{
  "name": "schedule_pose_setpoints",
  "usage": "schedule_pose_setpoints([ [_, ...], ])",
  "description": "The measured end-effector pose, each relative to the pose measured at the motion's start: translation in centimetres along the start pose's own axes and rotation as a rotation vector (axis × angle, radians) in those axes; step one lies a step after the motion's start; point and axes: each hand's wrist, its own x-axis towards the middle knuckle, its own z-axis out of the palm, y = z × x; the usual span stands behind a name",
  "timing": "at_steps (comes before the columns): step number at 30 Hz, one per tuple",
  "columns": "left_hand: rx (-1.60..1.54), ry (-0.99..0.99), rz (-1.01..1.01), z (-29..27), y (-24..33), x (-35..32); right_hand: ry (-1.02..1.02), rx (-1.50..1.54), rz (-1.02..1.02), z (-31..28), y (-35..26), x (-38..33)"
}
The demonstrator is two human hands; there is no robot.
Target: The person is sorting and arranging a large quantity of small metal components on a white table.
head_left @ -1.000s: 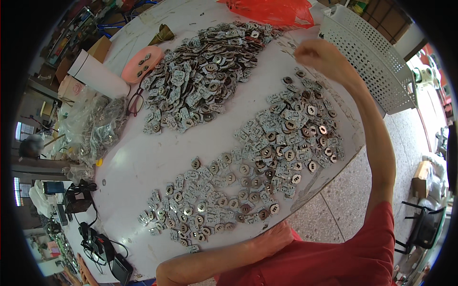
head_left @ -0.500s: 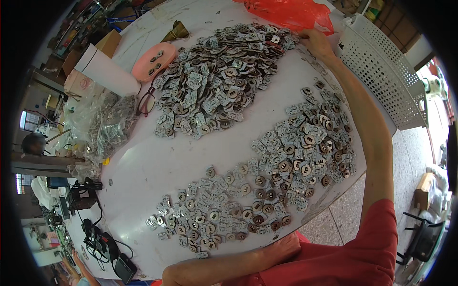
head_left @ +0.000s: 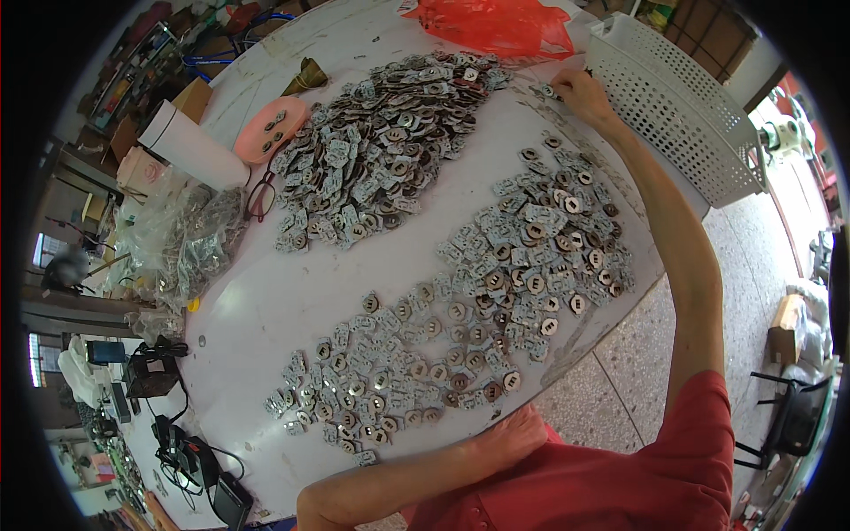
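Note:
My right hand point(head_left: 584, 96) is at the far right of the table, fingers pinched together at a couple of small flat metal parts point(head_left: 544, 90), apart from the pile. Left of it rises a big heap of the same grey metal parts point(head_left: 381, 142), with round brown and silver discs. Nearer to me, more parts point(head_left: 531, 257) spread in a loose band along the table edge. My left hand point(head_left: 518, 432) rests at the near edge of the table against my red shirt; its fingers are mostly hidden.
A white perforated basket point(head_left: 673, 115) stands at the right edge. A red plastic bag point(head_left: 496, 25) lies at the back. To the left are a pink dish point(head_left: 257, 137) with several parts, a white tumbler point(head_left: 190, 146), glasses point(head_left: 262, 196), clear bags point(head_left: 190, 239) and black adapters point(head_left: 190, 456).
My right hand has moved away from the heap's right end, toward the basket, and small parts now show separately at its fingertips. My left hand stays at the table edge. The view has shifted slightly.

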Motion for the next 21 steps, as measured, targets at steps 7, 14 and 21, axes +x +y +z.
schedule_pose_setpoints([
  [7, 0.077, -0.194, 0.124, -0.8, -0.6, 0.7, -0.049, 0.203, 0.034, -4.8, -2.2, -6.5],
  [14, -0.314, -0.148, 0.098, -0.9, -0.7, 1.0, -0.202, 0.310, 0.044, -7.6, -5.7, -11.8],
  [21, -0.624, -0.205, 0.165, -2.7, -0.7, 1.8, -0.028, 0.166, -0.025, -6.9, -4.3, -11.7],
])
